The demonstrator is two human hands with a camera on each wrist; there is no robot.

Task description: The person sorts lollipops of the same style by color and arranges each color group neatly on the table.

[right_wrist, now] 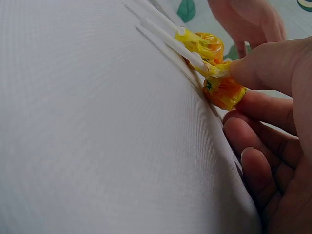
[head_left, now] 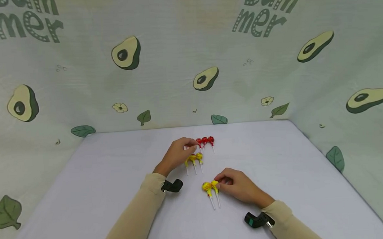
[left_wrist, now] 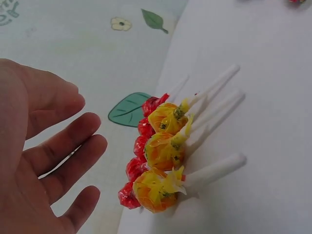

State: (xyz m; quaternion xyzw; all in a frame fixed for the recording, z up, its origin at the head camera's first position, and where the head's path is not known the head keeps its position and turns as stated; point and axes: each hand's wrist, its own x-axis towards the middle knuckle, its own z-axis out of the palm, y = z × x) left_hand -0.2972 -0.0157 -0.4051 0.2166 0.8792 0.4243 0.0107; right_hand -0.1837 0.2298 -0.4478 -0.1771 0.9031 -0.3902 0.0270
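My left hand (head_left: pixel 176 154) hovers at a row of three yellow lollipops (left_wrist: pixel 165 151), its fingers loosely bent and apart, with nothing between them. Behind that row lies a line of several red lollipops (head_left: pixel 205 140), partly hidden by the left hand in the head view. Closer to me, my right hand (head_left: pixel 238 186) pinches a yellow lollipop (right_wrist: pixel 224 91) by its wrapped head between thumb and index finger. Another yellow lollipop (head_left: pixel 207 187) lies just left of it, the heads close together. The white sticks of this pair point toward me.
A white table (head_left: pixel 117 195) lies under everything. Behind it hangs a pale cloth (head_left: pixel 171 99) printed with avocados and leaves, which also runs along both sides. Black bands (head_left: pixel 172 186) are worn on both wrists over beige sleeves (head_left: pixel 133 212).
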